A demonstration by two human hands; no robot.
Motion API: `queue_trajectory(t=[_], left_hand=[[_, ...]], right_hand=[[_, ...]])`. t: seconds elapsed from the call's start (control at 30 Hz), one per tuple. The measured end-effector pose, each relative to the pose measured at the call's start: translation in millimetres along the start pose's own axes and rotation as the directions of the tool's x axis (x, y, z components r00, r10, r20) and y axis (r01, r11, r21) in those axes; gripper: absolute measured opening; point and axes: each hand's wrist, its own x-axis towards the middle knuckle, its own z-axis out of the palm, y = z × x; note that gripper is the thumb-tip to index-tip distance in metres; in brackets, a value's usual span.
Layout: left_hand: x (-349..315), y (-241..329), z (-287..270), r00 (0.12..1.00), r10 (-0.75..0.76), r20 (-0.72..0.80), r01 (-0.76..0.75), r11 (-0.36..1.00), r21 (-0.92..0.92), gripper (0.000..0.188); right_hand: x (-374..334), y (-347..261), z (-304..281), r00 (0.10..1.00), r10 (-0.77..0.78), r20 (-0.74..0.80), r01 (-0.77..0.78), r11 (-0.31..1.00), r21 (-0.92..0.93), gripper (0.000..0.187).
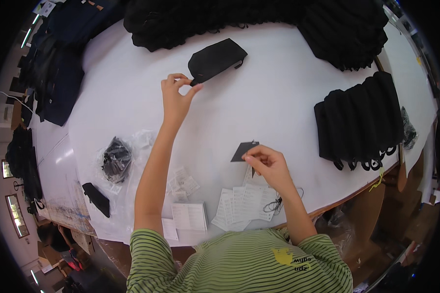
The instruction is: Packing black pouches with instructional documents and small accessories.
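Note:
A small black fabric pouch point(217, 59) with a short loop on one side is at the far middle of the table. My left hand point(175, 97) reaches out to it, thumb and fingers pinched on its near-left corner. Closer to me, my right hand point(274, 168) grips a dark grey card tag point(242, 151) between thumb and fingers. Below that hand, thin black cords point(276, 205) lie over several white printed slips point(237, 207). To their left is a neat stack of white cards point(189, 217).
Black fabric pieces point(210, 22) are heaped along the far edge, and a row of black pouches point(359, 119) with loops stands at right. Clear plastic bags with black contents point(117, 161) and a small black piece point(97, 199) lie at left. Dark garments point(58, 93) line the left side.

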Motion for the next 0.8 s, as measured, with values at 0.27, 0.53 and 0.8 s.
queue_trajectory(t=[0.27,0.53,0.8], left_hand=[[-159.2,93.5,-87.1,0.770,-0.486,0.412,0.636,0.534,-0.558,0.019],[-228.3,100.8,-135.4,0.710,-0.503,0.492,0.700,0.429,-0.571,0.020],[-240.6,130.9,-153.0,0.886,-0.421,0.194,0.463,0.785,-0.411,0.007]], right_hand=[[-29.6,-11.1,54.3,0.971,-0.231,0.066,0.236,0.865,-0.442,0.012],[-77.1,-9.0,82.1,0.945,-0.136,0.297,0.283,0.795,-0.536,0.014],[-94.5,7.5,95.1,0.887,-0.259,0.382,0.436,0.741,-0.511,0.015]])
